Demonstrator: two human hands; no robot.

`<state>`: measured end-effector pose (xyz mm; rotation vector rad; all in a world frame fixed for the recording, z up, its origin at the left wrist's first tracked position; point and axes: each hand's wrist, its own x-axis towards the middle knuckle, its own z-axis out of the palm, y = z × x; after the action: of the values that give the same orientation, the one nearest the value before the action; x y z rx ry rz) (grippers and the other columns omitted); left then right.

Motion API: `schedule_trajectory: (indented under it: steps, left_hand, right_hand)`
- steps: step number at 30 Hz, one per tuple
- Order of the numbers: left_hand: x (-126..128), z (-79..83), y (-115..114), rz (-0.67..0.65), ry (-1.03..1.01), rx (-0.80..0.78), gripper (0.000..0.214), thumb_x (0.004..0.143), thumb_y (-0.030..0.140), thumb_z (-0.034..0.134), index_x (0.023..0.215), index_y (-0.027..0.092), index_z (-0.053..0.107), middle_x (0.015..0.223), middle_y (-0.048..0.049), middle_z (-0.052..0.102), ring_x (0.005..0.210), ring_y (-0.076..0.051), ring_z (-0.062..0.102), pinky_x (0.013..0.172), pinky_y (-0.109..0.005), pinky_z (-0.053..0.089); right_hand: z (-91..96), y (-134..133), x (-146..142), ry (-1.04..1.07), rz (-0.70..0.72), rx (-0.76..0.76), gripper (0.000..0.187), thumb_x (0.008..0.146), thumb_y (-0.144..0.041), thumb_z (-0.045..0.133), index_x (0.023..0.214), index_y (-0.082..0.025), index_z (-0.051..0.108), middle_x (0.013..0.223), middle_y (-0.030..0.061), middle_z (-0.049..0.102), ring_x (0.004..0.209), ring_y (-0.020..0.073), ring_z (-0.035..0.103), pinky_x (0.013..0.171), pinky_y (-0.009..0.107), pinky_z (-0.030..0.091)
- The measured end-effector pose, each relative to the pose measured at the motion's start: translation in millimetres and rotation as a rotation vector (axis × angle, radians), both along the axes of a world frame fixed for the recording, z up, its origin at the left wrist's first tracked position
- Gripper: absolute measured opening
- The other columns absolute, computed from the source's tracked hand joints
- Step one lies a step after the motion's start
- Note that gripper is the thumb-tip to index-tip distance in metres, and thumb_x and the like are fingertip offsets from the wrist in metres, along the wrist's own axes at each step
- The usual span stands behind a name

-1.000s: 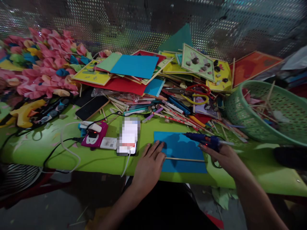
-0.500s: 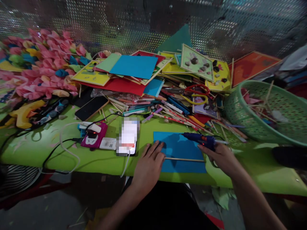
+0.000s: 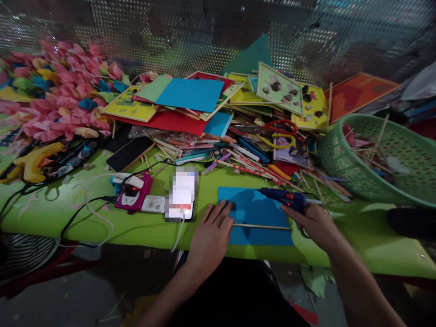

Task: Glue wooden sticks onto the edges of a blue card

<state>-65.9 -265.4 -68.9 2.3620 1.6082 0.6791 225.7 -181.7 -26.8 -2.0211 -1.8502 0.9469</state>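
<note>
Step in hand: apparently gluing, with the nozzle of the glue gun (image 3: 284, 196) aimed over the far part of the blue card (image 3: 259, 237); whether the tip touches cannot be told.
Blue card: flat on the green tabletop (image 3: 344, 247), between the hands and close to the front edge.
Thin stick (image 3: 262, 227): lying across the card's nearer half, one end at the left hand's fingers, the other close to the card's right edge.
Left hand (image 3: 213, 231): fingers extended over the card's left side (pinching the stick's end or merely pressing it, one cannot tell).
Right hand (image 3: 316, 222): fingers closed around the glue gun, on which a small red light glows.
Next move: seems to call for a steady nozzle, a flat card and the left fingers kept out of the glue's path.
Left margin: a strip of bare surface separates the card from the lit phone (image 3: 182, 193).
Far margin: sticks and pens (image 3: 245, 159) crowd just beyond the card, limiting forward travel.
Right margin: bare green surface beside the card, bounded by the green basket (image 3: 335, 156) behind and a dark object (image 3: 410, 223) farther right.
Near margin: a narrow band before the tabletop's edge.
</note>
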Motion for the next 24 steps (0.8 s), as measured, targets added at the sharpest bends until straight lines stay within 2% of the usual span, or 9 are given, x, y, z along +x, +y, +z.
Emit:
schedule_trajectory:
  steps: [10, 18, 24]
  left_hand:
    - [-0.1, 0.2, 0.4, 0.000, -0.005, -0.001, 0.021, 0.106, 0.021, 0.045, 0.101, 0.021, 0.065, 0.152, -0.0017, 0.058, 0.148, -0.024, 0.045, 0.120, -0.052, 0.044]
    - [-0.1, 0.2, 0.3, 0.003, -0.014, -0.001, 0.020, 0.106, 0.022, 0.044, 0.102, 0.022, 0.064, 0.153, -0.0012, 0.058, 0.148, -0.024, 0.045, 0.121, -0.051, 0.043]
    - [-0.7, -0.5, 0.1, -0.002, -0.016, -0.006, 0.018, 0.106, 0.021, 0.046, 0.101, 0.021, 0.064, 0.153, -0.0013, 0.057, 0.148, -0.025, 0.046, 0.120, -0.052, 0.044]
  right_hand:
    - [5.1, -3.4, 9.7, 0.009, 0.008, 0.011, 0.069, 0.077, -0.083, 0.059, 0.043, -0.024, 0.045, 0.038, -0.0008, 0.041, 0.036, 0.0120, 0.039, 0.039, 0.028, 0.029]
    - [4.2, 0.5, -2.2, -0.008, 0.026, 0.035, 0.069, 0.078, -0.081, 0.060, 0.043, -0.025, 0.042, 0.038, -0.0015, 0.039, 0.037, 0.0113, 0.036, 0.038, 0.028, 0.025]
    - [4.5, -3.2, 11.2, -0.026, 0.007, 0.032, 0.071, 0.077, -0.084, 0.056, 0.042, -0.024, 0.042, 0.038, -0.0007, 0.039, 0.036, 0.0115, 0.037, 0.039, 0.028, 0.027]
